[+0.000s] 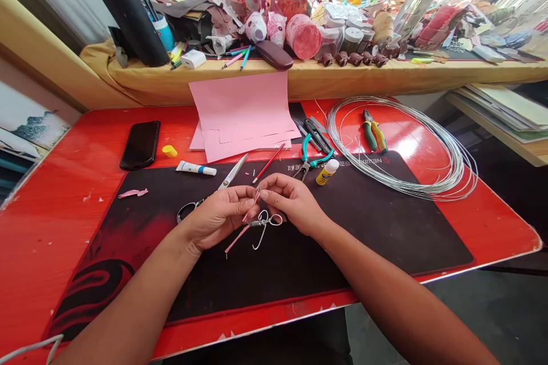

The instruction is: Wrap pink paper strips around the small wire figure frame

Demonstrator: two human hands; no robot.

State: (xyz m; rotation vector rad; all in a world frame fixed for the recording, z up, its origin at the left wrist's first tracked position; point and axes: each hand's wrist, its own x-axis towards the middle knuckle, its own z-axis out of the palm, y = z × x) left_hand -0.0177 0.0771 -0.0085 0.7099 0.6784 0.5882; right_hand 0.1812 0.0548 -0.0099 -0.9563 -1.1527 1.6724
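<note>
Between my two hands is a small figure of bent silver wire [259, 221], with loops and a hooked end hanging below my fingers. A pink paper strip [237, 239] runs along part of it and trails down to the left. My left hand [219, 214] pinches the wire figure and strip between thumb and fingers. My right hand [291, 201] pinches the upper tip of the same piece, its fingertips almost touching the left ones. Just behind my left hand lie scissors [232, 173], partly covered by it. A red pencil [268, 164] lies beyond the fingertips.
Past my right hand lie teal pliers [305, 162], a yellow glue bottle [327, 172], a wire coil [460, 168] and green-yellow pliers [374, 132]. Pink paper sheets [244, 108], a glue tube [196, 168], a yellow cap [169, 151] and a phone [140, 145] lie behind and left. Clutter fills the windowsill [334, 82].
</note>
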